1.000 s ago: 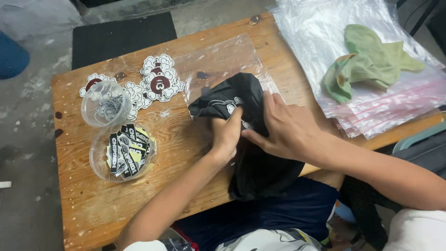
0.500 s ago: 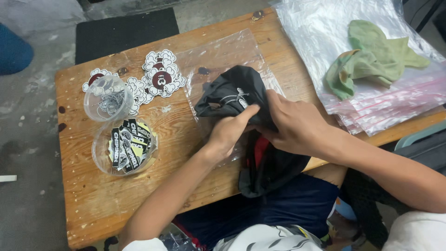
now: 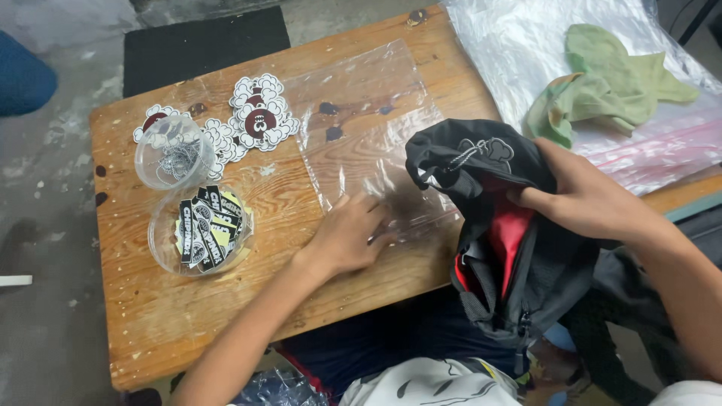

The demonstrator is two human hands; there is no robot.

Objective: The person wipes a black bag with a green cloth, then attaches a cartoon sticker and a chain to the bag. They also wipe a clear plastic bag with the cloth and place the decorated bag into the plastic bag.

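My right hand [image 3: 583, 197] grips a folded black garment [image 3: 489, 218] with a red lining, holding it up off the wooden table's [image 3: 150, 316] right front corner. A clear plastic bag [image 3: 368, 143] lies flat on the table. My left hand [image 3: 350, 233] rests on the bag's near edge, fingers spread and pressing it down. The garment hangs down over my lap, just right of the bag.
Two clear round tubs stand at the left, one [image 3: 167, 150] with small metal bits and one [image 3: 199, 229] with black labels. Cloud-shaped stickers [image 3: 259, 113] lie behind them. A pile of clear bags [image 3: 526, 53] with a green cloth [image 3: 609, 83] on it is at the right.
My right hand has lifted the black garment off the bag and moved it right. My left hand has let go of the garment and dropped onto the bag's near edge.
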